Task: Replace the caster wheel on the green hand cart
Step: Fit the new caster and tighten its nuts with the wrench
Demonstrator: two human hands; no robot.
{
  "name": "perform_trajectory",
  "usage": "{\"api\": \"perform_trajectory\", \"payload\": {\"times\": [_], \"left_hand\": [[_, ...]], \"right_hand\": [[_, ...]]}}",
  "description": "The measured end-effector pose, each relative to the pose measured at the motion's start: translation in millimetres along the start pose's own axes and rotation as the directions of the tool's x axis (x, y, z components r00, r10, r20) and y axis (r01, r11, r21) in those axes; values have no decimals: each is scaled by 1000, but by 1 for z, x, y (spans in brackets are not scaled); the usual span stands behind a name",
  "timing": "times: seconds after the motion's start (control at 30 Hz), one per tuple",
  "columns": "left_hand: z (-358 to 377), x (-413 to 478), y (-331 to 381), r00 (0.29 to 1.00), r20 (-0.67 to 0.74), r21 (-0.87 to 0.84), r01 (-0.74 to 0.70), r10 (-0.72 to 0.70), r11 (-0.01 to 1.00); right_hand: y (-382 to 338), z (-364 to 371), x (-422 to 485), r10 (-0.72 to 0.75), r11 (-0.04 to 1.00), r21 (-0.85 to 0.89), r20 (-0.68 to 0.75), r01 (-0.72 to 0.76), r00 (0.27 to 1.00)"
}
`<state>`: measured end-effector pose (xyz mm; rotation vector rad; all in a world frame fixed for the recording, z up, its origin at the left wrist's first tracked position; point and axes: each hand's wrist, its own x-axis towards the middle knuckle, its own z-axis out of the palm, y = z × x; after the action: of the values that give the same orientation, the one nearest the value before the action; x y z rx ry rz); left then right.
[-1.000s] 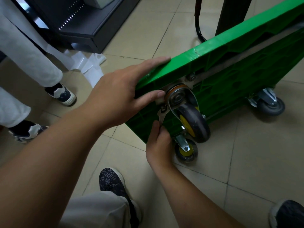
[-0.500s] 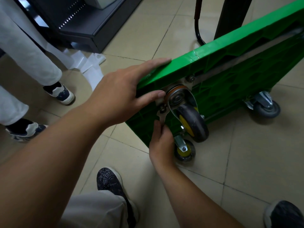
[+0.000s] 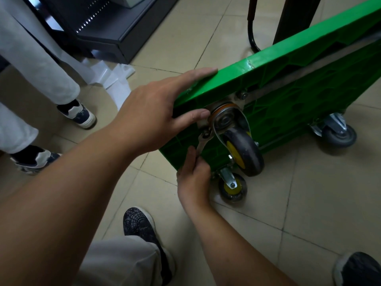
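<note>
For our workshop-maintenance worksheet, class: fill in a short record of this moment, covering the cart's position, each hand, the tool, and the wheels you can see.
Cart: green hand cart tipped up, underside facing the camera
Left hand: flat on the cart's upper edge, fingers straight
Right hand: grips the wrench handle
Tool position: wrench head set on a fastener beside the caster wheel mount
Other wheels: small yellow-hub caster near the floor; grey caster farther right

Head camera looks steeply down, close above the hands.
</note>
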<state>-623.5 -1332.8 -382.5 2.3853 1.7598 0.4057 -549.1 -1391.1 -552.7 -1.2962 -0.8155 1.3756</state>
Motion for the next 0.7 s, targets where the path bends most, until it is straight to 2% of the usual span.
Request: {"api": "perform_trajectory", "payload": {"times": [0.1, 0.23, 0.33, 0.53, 0.63, 0.7], "left_hand": [[-1, 0, 1, 1000, 4, -11, 3, -3, 1000], [-1, 0, 1, 1000, 13, -16, 0, 0, 1000], [0, 0, 1, 1000, 15, -32, -3, 3, 999], [1, 1, -2, 1000, -9, -35, 3, -4, 999], [2, 1, -2, 1000, -20, -36, 6, -7, 999], [2, 0, -1, 1000, -24, -35, 4, -4, 999]], "right_hand": [[0, 8, 0, 63, 993, 98, 35, -66, 997], [2, 8, 2, 31, 995, 90, 48, -35, 998], [3, 8, 1, 8, 992, 124, -30, -4, 1000], [0, 4, 5, -24, 998, 50, -108, 29, 994], [-4, 10, 2, 34, 999, 46, -129, -28, 991], [-12, 23, -4, 160, 980, 135, -124, -144, 979]]}}
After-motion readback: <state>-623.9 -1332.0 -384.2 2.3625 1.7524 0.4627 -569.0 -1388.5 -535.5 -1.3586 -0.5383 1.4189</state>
